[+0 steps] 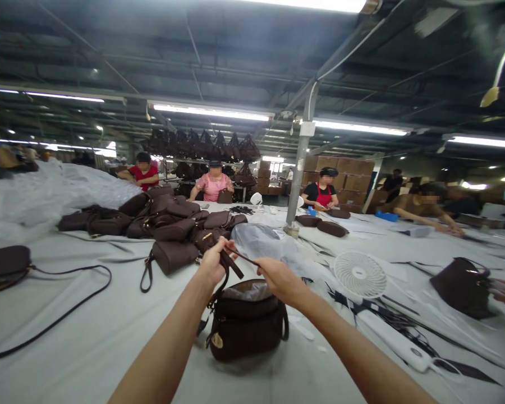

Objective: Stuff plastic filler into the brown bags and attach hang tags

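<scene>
Dark-brown handbag [247,328] upright, top gaping, on pale-covered table [96,336], near side | left hand [216,262] gripping thin brown strap [244,256] | right hand [280,279] pinching same strap, stretched between | bag pile [172,230] beyond, white fan [359,274] rightward

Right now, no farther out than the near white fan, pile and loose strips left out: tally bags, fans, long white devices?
Bags: 3 (open bag front and centre, left-edge bag, right-side bag)
Fans: 1 (white fan)
Long white devices: 1 (white device by the fan)
Total: 5
</scene>
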Action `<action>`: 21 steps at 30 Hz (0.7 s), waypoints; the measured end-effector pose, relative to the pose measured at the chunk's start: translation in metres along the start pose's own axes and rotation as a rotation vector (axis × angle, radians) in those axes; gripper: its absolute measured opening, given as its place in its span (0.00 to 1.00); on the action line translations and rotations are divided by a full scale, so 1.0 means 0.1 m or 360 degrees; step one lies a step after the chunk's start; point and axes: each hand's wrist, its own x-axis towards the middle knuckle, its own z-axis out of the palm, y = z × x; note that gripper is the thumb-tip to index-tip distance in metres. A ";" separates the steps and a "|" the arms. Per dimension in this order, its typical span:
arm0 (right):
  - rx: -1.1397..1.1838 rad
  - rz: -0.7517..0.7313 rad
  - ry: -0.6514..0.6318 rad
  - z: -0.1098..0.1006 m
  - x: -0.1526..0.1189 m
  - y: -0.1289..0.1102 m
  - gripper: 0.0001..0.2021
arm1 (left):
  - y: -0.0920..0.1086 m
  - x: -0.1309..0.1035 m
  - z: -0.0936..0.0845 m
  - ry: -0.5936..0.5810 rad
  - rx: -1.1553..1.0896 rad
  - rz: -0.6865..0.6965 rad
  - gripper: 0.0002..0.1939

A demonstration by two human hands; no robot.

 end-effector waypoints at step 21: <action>-0.0405 0.0242 0.0205 -0.45 0.19 -0.04 0.24 | 0.00 -0.16 0.38 -0.0971 0.1731 -0.0408 0.14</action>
